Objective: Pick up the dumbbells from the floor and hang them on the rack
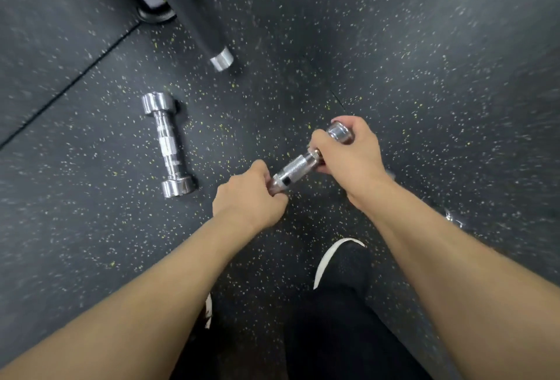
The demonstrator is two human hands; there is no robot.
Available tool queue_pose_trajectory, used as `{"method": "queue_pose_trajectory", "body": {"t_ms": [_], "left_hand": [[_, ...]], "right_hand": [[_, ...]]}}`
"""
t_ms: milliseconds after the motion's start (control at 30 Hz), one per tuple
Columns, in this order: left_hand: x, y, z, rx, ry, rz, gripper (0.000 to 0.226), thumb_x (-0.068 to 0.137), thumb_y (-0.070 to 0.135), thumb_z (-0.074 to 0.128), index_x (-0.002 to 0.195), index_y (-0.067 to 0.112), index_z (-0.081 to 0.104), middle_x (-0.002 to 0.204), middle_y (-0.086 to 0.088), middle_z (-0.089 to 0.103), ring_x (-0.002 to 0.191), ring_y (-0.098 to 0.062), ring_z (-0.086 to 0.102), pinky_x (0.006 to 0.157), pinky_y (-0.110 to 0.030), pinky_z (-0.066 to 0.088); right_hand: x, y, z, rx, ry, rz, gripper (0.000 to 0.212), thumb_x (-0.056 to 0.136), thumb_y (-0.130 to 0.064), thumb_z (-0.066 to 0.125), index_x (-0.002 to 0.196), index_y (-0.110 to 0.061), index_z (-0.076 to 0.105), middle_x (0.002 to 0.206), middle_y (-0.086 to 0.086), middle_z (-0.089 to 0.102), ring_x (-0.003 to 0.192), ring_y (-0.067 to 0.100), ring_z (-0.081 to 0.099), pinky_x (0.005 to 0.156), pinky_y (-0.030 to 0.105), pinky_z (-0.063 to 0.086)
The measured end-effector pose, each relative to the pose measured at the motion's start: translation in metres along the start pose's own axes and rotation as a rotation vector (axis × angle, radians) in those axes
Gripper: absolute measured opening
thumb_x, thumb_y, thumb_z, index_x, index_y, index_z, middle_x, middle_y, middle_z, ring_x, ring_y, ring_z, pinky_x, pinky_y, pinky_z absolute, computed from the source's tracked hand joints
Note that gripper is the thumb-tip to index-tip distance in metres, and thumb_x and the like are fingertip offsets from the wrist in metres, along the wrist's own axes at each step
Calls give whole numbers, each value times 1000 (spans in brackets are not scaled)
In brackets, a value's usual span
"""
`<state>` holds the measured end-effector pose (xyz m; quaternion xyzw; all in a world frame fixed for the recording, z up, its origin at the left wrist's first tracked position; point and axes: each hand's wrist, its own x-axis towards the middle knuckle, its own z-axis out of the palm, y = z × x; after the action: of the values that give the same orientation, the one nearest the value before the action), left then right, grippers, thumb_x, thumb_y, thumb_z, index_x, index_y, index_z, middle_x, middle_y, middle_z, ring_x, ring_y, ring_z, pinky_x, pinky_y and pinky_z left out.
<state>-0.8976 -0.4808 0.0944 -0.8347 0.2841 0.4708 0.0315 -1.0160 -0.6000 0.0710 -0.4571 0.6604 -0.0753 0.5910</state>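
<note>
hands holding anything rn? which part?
Yes. Both hands grip one chrome dumbbell: left hand on its lower-left end, right hand on its upper-right end. The knurled handle between them is bare.

no readable text, no labels or numbers on the dumbbells (169, 144), floor unmarked

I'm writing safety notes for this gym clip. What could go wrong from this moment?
1. The held dumbbell is smooth chrome, gripped only at its ends by the left hand and right hand; it might slip and fall towards the shoe.
2. The second dumbbell lies loose nearby on the floor, a possible trip hazard.
</note>
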Motion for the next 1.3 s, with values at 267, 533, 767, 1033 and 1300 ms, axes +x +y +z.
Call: {"method": "queue_pose_trajectory", "body": {"t_ms": [267,533,767,1033,1300], "left_hand": [[-155,125,-187,-76,67,371,16,87,28,67,88,28,51,82,5,65,54,-13,70,54,-25,48],[-475,270,-410,-342,170,983,23,78,6,77,83,24,64,59,12,62,47,-5,51,46,-19,43],[-765,319,-468,-856,-314,1374,52,78,10,86,120,32,64,64,10,63,50,-5,47,45,-17,37],[-988,320,-393,-1007,-448,1646,77,69,47,82,133,21,49,66,14,55,51,-1,45,48,-13,39],[-1167,298,-266,-1048,-634,1853,57,77,58,75,120,29,53,83,8,65,76,-7,62,67,-20,52]], "right_hand": [[-169,-193,-126,263,282,-168,12,75,-25,71,87,-24,69,66,-1,71,54,15,63,59,38,56],[-491,-423,-294,575,637,-597,21,80,-23,73,101,-22,68,64,-4,72,47,11,62,47,26,51],[-787,-479,-399,703,847,-899,27,91,-22,81,114,-15,68,71,-4,76,52,11,66,47,20,50],[-1031,-424,-461,694,931,-1162,53,75,-32,87,123,-20,66,79,2,78,65,9,67,61,18,54],[-1214,-297,-497,621,1002,-1443,49,89,1,74,130,-21,59,80,7,77,77,15,75,71,20,59]]}}
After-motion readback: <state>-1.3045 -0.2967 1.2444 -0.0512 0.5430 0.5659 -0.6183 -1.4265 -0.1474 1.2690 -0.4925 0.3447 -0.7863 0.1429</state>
